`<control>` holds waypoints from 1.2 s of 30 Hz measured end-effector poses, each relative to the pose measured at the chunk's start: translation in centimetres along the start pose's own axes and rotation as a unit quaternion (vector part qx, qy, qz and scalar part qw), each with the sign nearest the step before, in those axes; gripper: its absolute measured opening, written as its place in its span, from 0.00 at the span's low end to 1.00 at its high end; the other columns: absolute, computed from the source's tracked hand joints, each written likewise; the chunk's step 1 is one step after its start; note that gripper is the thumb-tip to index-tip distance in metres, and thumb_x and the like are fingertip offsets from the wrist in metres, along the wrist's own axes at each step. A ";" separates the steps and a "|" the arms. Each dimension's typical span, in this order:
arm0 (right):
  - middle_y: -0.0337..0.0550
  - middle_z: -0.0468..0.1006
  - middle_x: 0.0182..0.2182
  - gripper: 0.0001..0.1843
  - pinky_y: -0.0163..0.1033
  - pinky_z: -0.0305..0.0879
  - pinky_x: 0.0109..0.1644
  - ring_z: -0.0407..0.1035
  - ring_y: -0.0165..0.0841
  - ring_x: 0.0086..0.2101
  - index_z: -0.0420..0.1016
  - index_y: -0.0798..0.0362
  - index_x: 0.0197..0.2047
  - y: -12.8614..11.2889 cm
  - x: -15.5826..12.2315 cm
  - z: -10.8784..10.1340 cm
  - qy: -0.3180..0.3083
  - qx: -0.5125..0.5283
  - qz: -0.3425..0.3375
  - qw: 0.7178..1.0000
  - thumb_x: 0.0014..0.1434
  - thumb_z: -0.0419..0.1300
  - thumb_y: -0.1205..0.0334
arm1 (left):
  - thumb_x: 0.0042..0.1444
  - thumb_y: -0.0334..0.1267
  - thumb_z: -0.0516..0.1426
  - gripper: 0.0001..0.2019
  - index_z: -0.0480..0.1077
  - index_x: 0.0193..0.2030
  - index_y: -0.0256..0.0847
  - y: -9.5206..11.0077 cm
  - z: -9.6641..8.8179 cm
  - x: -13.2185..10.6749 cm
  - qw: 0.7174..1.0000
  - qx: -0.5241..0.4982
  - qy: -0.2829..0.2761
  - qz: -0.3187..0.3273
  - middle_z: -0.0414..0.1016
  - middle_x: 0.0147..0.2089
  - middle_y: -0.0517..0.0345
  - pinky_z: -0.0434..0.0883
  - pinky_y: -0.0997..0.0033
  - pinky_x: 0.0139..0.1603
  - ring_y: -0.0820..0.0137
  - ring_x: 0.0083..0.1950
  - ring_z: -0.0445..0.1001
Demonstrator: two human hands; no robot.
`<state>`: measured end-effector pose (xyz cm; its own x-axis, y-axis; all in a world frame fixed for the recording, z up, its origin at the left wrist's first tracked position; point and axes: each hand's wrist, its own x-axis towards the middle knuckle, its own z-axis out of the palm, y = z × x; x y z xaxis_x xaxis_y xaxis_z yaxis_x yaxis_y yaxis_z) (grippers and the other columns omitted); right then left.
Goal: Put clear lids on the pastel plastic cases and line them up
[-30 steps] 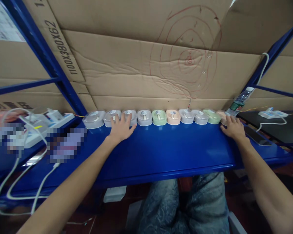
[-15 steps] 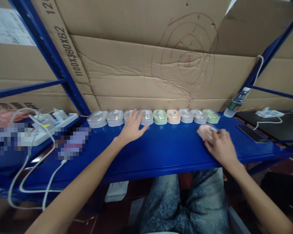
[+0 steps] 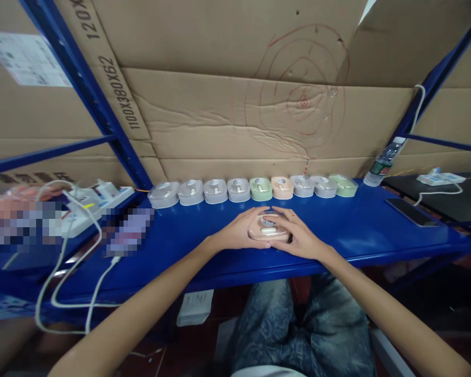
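Observation:
Between my two hands, near the front of the blue table, is a pale pink plastic case with a clear lid, a round sticker and a white oblong piece on top. My left hand curls around its left side. Around the right side and over part of the lid wraps my right hand. Behind them stands a row of similar cases along the back: several grey ones, a green case, a peach case and another green case at the right end.
A water bottle and a dark phone are on the right. At left lie a purple blurred-out item, white cables and a power strip. Cardboard walls the back between blue posts.
My right hand has brought the pink case from the right to the middle. My left hand has come away from the row of cases and now also holds the pink case.

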<state>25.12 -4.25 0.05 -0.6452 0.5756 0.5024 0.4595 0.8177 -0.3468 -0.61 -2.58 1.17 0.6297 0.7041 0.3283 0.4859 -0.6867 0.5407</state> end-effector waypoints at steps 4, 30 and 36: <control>0.52 0.74 0.57 0.34 0.59 0.68 0.65 0.69 0.49 0.58 0.73 0.41 0.69 0.6 -0.3 -0.6 0.042 0.031 0.044 0.998 0.63 0.68 0.43 | 0.48 0.58 0.73 0.53 0.56 0.77 0.51 -0.6 0.4 0.1 1.000 -0.001 0.013 0.004 0.65 0.75 0.45 0.64 0.43 0.73 0.46 0.74 0.65; 0.53 0.66 0.70 0.39 0.60 0.61 0.71 0.58 0.52 0.70 0.63 0.44 0.74 1.8 2.1 0.4 -0.055 -0.022 -0.026 0.998 0.66 0.65 0.39 | 0.53 0.60 0.68 0.50 0.56 0.77 0.45 -1.9 0.5 -0.1 0.992 0.117 0.015 -0.039 0.66 0.73 0.42 0.56 0.39 0.74 0.40 0.72 0.63; 0.48 0.79 0.57 0.33 0.56 0.68 0.65 0.71 0.47 0.58 0.78 0.42 0.63 3.1 2.4 1.5 0.018 0.051 0.038 0.998 0.58 0.73 0.40 | 0.47 0.58 0.72 0.54 0.56 0.76 0.45 -2.1 0.4 0.1 0.996 0.078 0.017 -0.050 0.66 0.72 0.41 0.59 0.39 0.72 0.40 0.70 0.65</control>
<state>24.08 -0.35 -0.98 -0.5878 0.6367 0.4990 0.4411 0.7694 -0.4621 -1.28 -1.16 -0.21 0.5527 0.7749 0.3065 0.6352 -0.6299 0.4469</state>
